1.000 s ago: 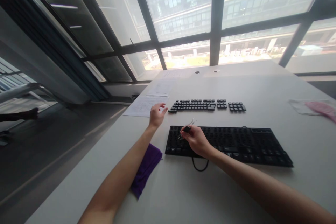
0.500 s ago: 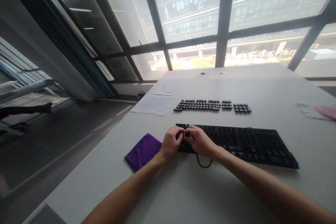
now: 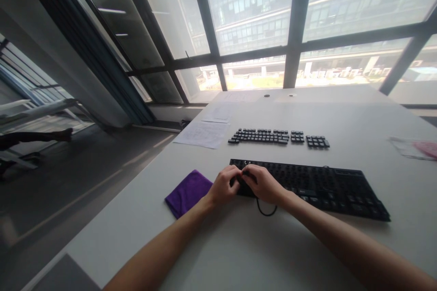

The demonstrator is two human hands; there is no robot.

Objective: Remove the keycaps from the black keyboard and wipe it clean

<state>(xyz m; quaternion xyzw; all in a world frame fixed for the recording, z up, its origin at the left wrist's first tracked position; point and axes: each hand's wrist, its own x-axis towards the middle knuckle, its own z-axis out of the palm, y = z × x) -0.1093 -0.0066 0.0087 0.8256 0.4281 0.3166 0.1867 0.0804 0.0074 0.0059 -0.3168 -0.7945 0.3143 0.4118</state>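
Note:
Over the left end of a black keyboard (image 3: 327,186), my two hands meet at the fingertips. My left hand (image 3: 223,184) is closed in a pinch on a small dark keycap (image 3: 245,173), mostly hidden by the fingers. Pressed against it, my right hand (image 3: 264,184) is also closed; thin metal wire ends of what looks like a keycap puller (image 3: 247,163) stick up above its fingers. Many of the keyboard's positions are bare, while keys stay on its lower and right parts. Behind it, removed black keycaps (image 3: 261,136) lie in keyboard-like rows.
A folded purple cloth (image 3: 189,193) lies left of my left forearm. Printed papers (image 3: 203,134) rest at the table's left edge. A black cable loop (image 3: 266,211) pokes out in front of the keyboard. A clear bag with something pink (image 3: 425,149) lies far right.
The keycap, plainly visible between my hands before, is now mostly covered by my fingers. My fingertips have drawn closer together, and the wire ends show more. The view has shifted slightly.

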